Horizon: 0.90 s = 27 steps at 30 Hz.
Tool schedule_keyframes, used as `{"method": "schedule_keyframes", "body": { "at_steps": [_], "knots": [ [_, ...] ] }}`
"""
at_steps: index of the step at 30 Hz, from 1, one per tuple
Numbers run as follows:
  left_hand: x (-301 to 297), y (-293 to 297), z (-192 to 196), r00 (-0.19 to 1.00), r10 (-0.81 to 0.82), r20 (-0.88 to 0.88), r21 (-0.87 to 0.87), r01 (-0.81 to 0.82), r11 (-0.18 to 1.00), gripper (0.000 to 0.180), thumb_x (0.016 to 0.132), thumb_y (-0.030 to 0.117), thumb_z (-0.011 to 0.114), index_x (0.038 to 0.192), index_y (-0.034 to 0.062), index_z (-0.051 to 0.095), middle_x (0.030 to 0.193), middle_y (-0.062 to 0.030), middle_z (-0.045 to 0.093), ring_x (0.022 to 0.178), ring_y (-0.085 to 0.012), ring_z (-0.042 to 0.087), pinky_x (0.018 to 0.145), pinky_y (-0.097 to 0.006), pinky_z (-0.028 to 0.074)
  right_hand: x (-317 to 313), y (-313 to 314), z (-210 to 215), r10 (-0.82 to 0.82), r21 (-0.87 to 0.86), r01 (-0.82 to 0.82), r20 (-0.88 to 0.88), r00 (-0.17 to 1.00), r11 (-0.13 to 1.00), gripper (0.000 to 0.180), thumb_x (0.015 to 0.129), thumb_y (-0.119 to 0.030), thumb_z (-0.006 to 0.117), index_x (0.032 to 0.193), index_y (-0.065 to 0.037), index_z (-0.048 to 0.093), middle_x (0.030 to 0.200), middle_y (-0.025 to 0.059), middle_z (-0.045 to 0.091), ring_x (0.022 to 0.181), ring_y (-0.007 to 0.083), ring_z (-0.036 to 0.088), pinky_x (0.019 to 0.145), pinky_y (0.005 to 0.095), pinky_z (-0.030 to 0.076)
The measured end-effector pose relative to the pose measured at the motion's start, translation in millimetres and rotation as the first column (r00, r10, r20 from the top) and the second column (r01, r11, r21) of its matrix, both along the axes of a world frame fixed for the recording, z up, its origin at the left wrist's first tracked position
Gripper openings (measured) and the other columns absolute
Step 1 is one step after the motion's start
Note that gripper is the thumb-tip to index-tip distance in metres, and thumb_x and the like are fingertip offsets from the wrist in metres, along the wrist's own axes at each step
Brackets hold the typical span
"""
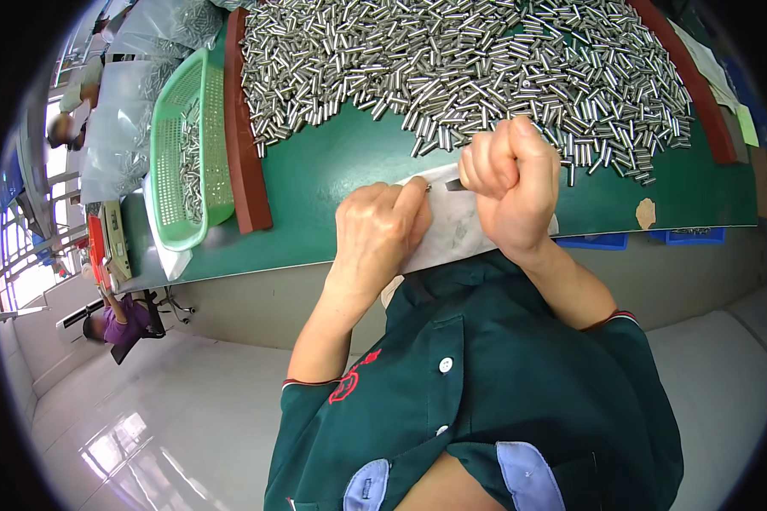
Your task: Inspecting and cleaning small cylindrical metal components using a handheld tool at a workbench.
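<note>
My left hand (375, 228) is closed, thumb and forefinger pinching a small metal pin (428, 187), of which only the end shows. My right hand (520, 183) is clenched around a flat, grey metal blade-like tool (455, 184); its tip sticks out toward the left hand, and the fist hides the rest. A short gap separates tip and pin. Under both hands a white cloth or paper sheet (456, 223) hangs over the table's near edge. Just beyond them, a wide heap of short shiny metal pins (486, 77) covers the green table (315, 196).
Red-brown bars (245, 162) border the heap at left and right. On the left stands a green plastic basket (164, 192) with pins inside, beside clear bags (115, 128) of metal parts. Blue trays (594, 242) show below the table edge. A person in purple (129, 319) sits at far left.
</note>
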<state>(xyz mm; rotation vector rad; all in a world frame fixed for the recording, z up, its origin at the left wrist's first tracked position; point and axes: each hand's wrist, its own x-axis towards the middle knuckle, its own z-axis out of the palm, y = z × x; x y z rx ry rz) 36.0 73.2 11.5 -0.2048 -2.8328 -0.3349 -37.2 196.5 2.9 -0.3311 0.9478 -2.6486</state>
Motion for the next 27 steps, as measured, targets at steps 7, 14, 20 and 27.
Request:
{"method": "schedule_keyframes", "body": {
  "at_steps": [7, 14, 20, 27],
  "knots": [
    [-4, -9, 13, 0.965, 0.078, 0.249, 0.486, -0.194, 0.852, 0.005, 0.072, 0.005, 0.058, 0.074, 0.0026, 0.053, 0.046, -0.0023, 0.043, 0.039, -0.0135, 0.041, 0.04, -0.027, 0.033, -3, 1, 0, 0.002, -0.013, -0.001, 0.072, 0.997, 1.0, 0.041, 0.09, -0.024, 0.026, 0.05, -0.012, 0.027, 0.042, -0.0023, 0.023, 0.038, 0.0077, 0.015, 0.04, 0.0244, 0.018],
    [2, -37, 3, 0.958, -0.255, 0.135, 0.773, -0.262, -0.577, 0.01, 0.084, 0.014, 0.051, 0.083, 0.0043, 0.048, 0.072, -0.0031, 0.045, 0.06, -0.0063, 0.036, 0.054, -0.02, 0.032, -4, 2, -3, 0.033, -0.001, -0.033, 0.061, 0.998, 0.999, 0.041, 0.09, -0.025, 0.025, 0.051, -0.013, 0.027, 0.042, -0.0033, 0.023, 0.038, 0.0078, 0.015, 0.04, 0.0249, 0.017],
    [1, -43, -3, 0.958, -0.168, 0.231, 0.804, -0.286, -0.521, 0.023, 0.084, 0.013, 0.052, 0.102, -0.0009, 0.051, 0.072, -0.0032, 0.048, 0.06, -0.0076, 0.039, 0.057, -0.022, 0.036, -6, 2, -5, 0.017, -0.059, -0.011, 0.096, 0.995, 0.998, 0.041, 0.089, -0.024, 0.028, 0.051, -0.01, 0.028, 0.042, -0.0013, 0.024, 0.038, 0.0075, 0.017, 0.039, 0.0248, 0.016],
    [-2, -47, 0, 0.955, -0.158, 0.253, 0.783, -0.298, -0.546, 0.031, 0.087, 0.017, 0.043, 0.106, -0.0073, 0.048, 0.085, -0.0145, 0.059, 0.061, -0.0104, 0.048, 0.059, -0.023, 0.041, -7, 2, -4, 0.025, -0.046, -0.021, 0.093, 0.995, 0.999, 0.041, 0.089, -0.024, 0.027, 0.051, -0.01, 0.029, 0.042, -0.0017, 0.024, 0.039, 0.0077, 0.017, 0.04, 0.0251, 0.018]
  ]
}}
